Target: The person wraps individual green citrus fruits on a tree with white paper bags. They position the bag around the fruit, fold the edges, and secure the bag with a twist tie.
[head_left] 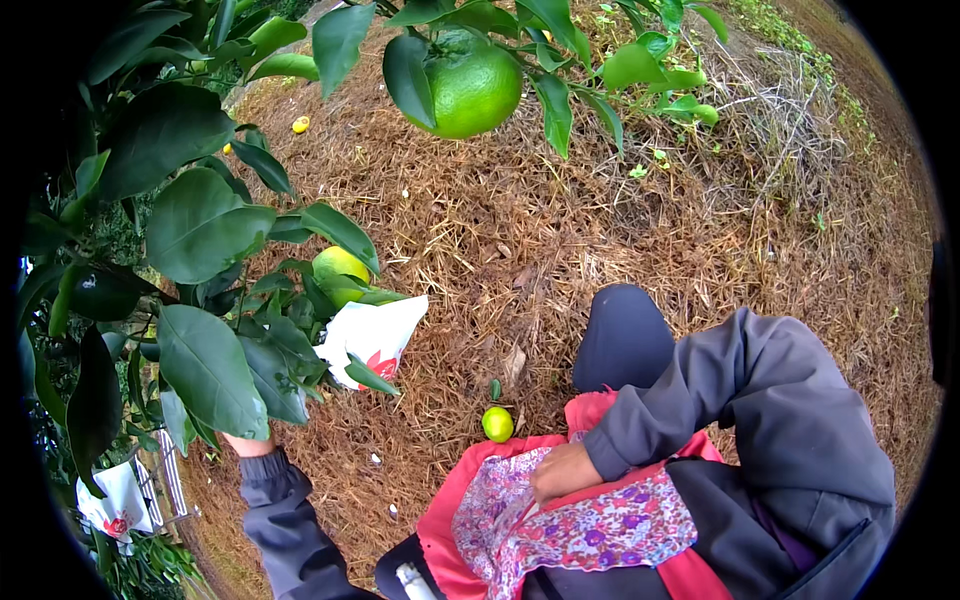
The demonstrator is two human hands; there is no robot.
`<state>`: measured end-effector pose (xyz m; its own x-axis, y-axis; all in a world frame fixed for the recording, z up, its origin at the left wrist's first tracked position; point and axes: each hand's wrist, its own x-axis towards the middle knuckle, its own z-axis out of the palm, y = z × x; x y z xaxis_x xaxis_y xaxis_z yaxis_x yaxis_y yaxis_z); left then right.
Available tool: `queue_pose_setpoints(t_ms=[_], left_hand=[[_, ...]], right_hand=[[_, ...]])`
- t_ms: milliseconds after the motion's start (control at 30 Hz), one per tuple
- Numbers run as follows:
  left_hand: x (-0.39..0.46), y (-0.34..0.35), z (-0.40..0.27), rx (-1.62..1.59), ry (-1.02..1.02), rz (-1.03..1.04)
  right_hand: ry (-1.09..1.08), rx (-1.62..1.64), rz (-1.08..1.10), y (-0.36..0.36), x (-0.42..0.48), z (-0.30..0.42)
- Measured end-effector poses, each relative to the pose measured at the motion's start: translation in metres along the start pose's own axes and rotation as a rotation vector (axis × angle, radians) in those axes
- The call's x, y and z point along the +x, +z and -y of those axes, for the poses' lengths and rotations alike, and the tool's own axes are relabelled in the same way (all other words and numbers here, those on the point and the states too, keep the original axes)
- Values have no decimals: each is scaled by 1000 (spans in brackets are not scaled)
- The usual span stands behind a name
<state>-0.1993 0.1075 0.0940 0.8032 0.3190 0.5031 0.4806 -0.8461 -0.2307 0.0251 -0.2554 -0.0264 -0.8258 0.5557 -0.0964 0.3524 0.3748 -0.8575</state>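
Observation:
My right hand (564,474) rests, fingers curled, in the opening of a red apron with floral cloth pockets (607,525) at my lap; its fingertips are hidden in the cloth. My left hand (249,444) reaches up behind the citrus leaves (214,371) at the left, only its wrist edge showing, so what it touches is hidden. Above it a white paper fruit bag (375,337) with a red print hangs among the leaves, beside a yellow-green citrus fruit (339,264). A large green citrus fruit (474,86) hangs from a branch at the top.
A small yellow-green fruit (498,424) lies on the dry straw ground (480,247) near the apron, and a yellow one (301,124) lies farther off. Another white bag (116,499) hangs low at the left, near white slats (171,472). Leafy branches crowd the left side and top.

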Motion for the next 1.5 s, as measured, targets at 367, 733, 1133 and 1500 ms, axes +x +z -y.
queue_pose_setpoints(t_ms=[367,733,1133,1500], left_hand=[[124,-48,-276,-562,4,64],[177,70,-278,45,-355,751],[92,113,-201,76,-543,986],[108,141,-219,-991,-794,252]], right_hand=[[-109,-16,-363,-42,-85,3],[-180,235,-316,-108,-134,-9],[223,-463,-820,-241,-119,-102],[234,-251,-483,-245,-93,-135]])
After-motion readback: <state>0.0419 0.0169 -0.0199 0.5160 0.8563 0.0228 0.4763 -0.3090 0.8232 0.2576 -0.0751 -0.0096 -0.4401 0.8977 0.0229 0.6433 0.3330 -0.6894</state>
